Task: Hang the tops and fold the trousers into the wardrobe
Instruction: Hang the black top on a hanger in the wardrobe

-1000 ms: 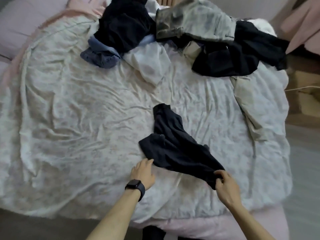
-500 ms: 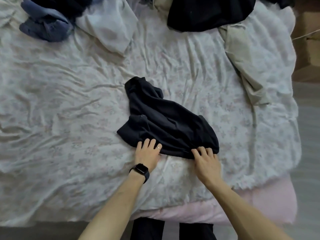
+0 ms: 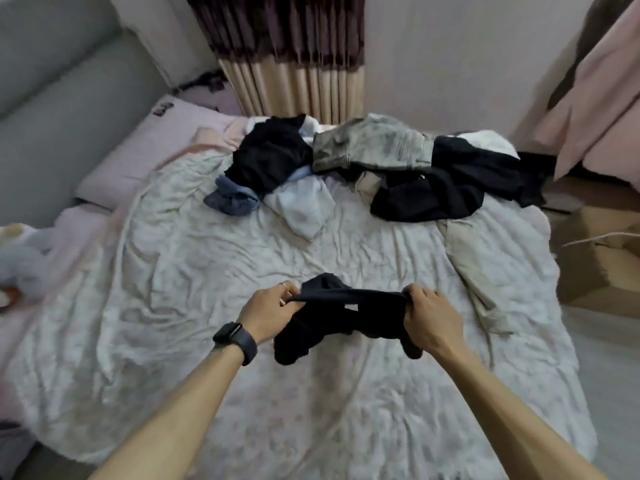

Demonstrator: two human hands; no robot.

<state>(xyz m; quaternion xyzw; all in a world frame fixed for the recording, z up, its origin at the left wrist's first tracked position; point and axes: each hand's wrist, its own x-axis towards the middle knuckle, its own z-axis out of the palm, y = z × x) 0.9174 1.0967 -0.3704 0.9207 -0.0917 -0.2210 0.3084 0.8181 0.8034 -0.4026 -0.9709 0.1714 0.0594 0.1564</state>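
The bed (image 3: 173,271) fills the view, and its sheet is so rumpled that anything laid on it for folding may lie crooked. At twelve o'clock sits the heap of unsorted clothes (image 3: 374,147). Beige trousers (image 3: 478,271) trail down at three o'clock, near enough to the edge to slide off if the sheet is tugged. At six o'clock, nearest the person, the dark garment (image 3: 346,317) appears raised off the sheet, stretched by its top edge, with the rest hanging bunched and twisted. The left grip (image 3: 270,310) and right grip (image 3: 429,317) are each clamped on one end of that edge. With so little cloth held, a shake could pull an end free. The ring (image 3: 283,285) on a left finger might snag the fabric.
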